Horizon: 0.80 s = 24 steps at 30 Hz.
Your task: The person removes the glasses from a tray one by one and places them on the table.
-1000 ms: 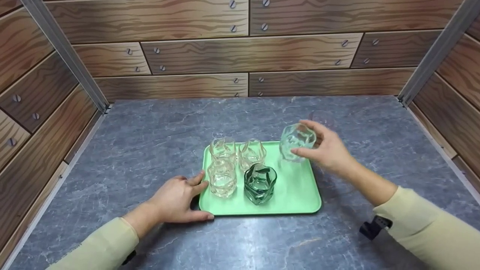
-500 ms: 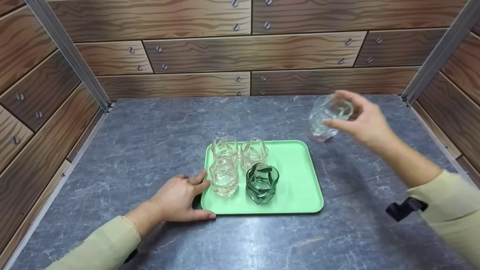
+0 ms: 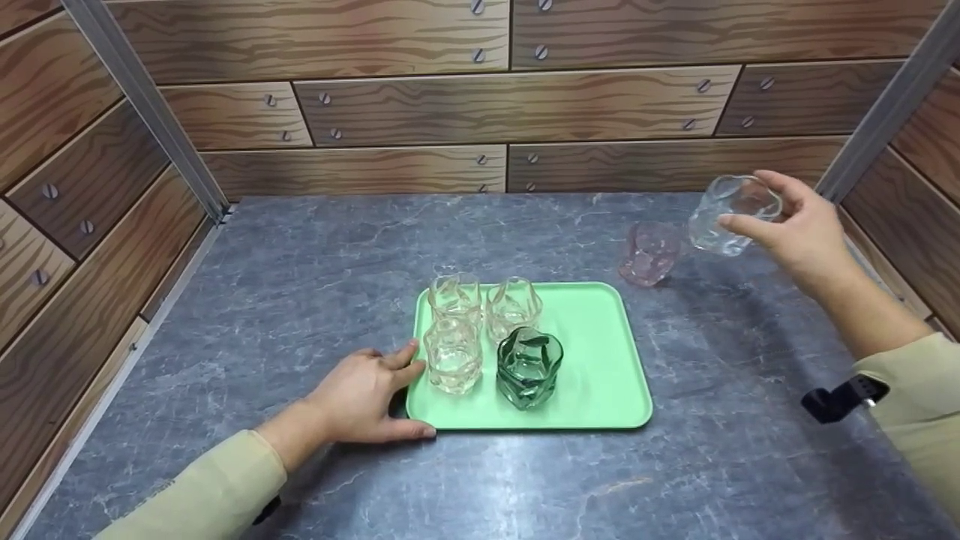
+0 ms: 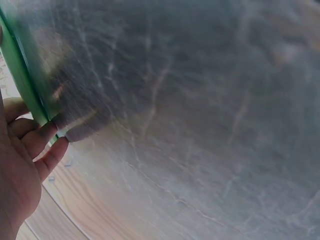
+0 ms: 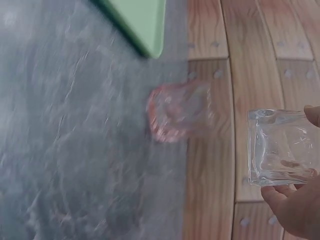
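My right hand (image 3: 810, 236) grips a clear drinking glass (image 3: 718, 225) between thumb and fingers, lifted over the back right of the table. The right wrist view shows the same glass (image 5: 280, 145) with its base toward the table. Just left of it stands a pink glass (image 3: 649, 255) on the tabletop. My left hand (image 3: 356, 401) rests against the left edge of a light green tray (image 3: 600, 382), thumb at its front corner. On the tray's left half stand a dark green glass (image 3: 529, 367) and three pale, clear glasses (image 3: 454, 356).
The grey marbled tabletop (image 3: 322, 240) surrounds the tray. Wood-patterned panels (image 3: 420, 112) wall it in at the back and both sides, with metal posts (image 3: 142, 97) in the corners. A black strap (image 3: 844, 397) hangs from the right sleeve.
My right hand has carried the clear glass from above the tray's back right corner, past the pink glass, to the back right. The left hand and tray have stayed put.
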Each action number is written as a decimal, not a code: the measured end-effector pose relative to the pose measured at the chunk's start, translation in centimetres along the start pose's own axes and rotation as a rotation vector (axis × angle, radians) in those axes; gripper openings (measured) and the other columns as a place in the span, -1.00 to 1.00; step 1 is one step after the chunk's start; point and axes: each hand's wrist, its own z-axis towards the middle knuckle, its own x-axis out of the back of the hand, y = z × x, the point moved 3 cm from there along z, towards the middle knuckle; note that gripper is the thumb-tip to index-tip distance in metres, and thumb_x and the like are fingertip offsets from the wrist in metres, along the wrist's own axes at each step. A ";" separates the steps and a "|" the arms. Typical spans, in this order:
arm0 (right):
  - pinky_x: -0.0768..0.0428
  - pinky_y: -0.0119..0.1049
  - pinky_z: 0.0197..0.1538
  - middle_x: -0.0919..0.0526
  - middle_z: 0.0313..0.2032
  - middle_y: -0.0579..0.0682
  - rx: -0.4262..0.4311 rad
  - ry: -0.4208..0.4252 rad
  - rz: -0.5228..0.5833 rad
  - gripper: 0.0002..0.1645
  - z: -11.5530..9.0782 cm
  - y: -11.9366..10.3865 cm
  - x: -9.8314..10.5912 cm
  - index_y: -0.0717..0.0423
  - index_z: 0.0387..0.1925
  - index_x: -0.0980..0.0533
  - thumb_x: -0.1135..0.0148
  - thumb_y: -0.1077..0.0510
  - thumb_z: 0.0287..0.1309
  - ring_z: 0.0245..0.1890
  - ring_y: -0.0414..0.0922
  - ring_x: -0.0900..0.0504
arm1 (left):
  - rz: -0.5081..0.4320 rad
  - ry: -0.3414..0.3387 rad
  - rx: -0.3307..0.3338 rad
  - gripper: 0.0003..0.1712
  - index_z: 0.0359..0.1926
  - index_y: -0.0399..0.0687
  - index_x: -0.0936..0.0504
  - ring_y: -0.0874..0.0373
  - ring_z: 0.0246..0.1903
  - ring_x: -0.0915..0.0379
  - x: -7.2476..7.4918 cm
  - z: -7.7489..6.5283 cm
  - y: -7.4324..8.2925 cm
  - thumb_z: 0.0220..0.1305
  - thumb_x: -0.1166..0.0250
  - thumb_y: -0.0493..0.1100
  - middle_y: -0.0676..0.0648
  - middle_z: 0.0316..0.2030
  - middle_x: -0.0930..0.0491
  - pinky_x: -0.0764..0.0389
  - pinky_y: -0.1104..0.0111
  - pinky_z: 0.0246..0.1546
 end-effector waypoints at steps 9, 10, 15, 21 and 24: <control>-0.45 -0.59 -0.11 -0.40 0.47 0.20 -0.075 -0.033 -0.039 0.11 0.4 4.5 -0.7 0.14 0.66 -0.15 -0.51 -0.10 0.30 0.05 -0.29 -0.41 | 0.006 0.011 0.001 0.17 0.42 -0.19 -0.57 -0.15 0.10 -0.70 0.0 0.1 0.0 0.25 -0.13 0.70 -0.39 0.43 -0.40 -0.59 -0.04 0.21; -0.45 -0.60 -0.11 -0.40 0.46 0.20 -0.083 -0.035 -0.034 0.11 0.4 5.0 -0.9 0.15 0.66 -0.14 -0.52 -0.11 0.30 0.07 -0.28 -0.41 | 0.008 0.009 0.002 0.17 0.42 -0.19 -0.57 -0.15 0.09 -0.70 0.0 0.1 0.0 0.25 -0.13 0.70 -0.39 0.43 -0.40 -0.59 -0.04 0.20; -0.45 -0.61 -0.09 -0.42 0.44 0.19 -0.107 -0.053 -0.010 0.16 0.5 6.4 -1.8 0.18 0.66 -0.12 -0.53 -0.13 0.28 0.12 -0.23 -0.41 | 0.008 0.005 0.000 0.16 0.42 -0.18 -0.58 -0.15 0.07 -0.71 0.0 0.1 0.0 0.25 -0.13 0.70 -0.40 0.43 -0.40 -0.59 -0.05 0.19; -0.44 -0.59 -0.08 -0.38 0.46 0.26 -0.122 -0.068 0.018 0.18 0.5 7.3 -2.7 0.19 0.67 -0.10 -0.52 -0.15 0.28 0.25 -0.03 -0.38 | 0.013 0.008 -0.002 0.16 0.41 -0.18 -0.59 -0.14 0.05 -0.72 0.0 0.1 0.0 0.25 -0.13 0.70 -0.40 0.42 -0.41 -0.60 -0.05 0.18; -0.45 -0.59 -0.09 -0.36 0.47 0.29 -0.121 -0.075 0.024 0.15 0.5 7.6 -3.1 0.19 0.66 -0.11 -0.52 -0.11 0.29 0.22 -0.07 -0.39 | 0.010 0.006 -0.004 0.16 0.41 -0.18 -0.59 -0.13 0.05 -0.72 0.0 0.1 0.0 0.25 -0.13 0.69 -0.40 0.42 -0.41 -0.60 -0.05 0.18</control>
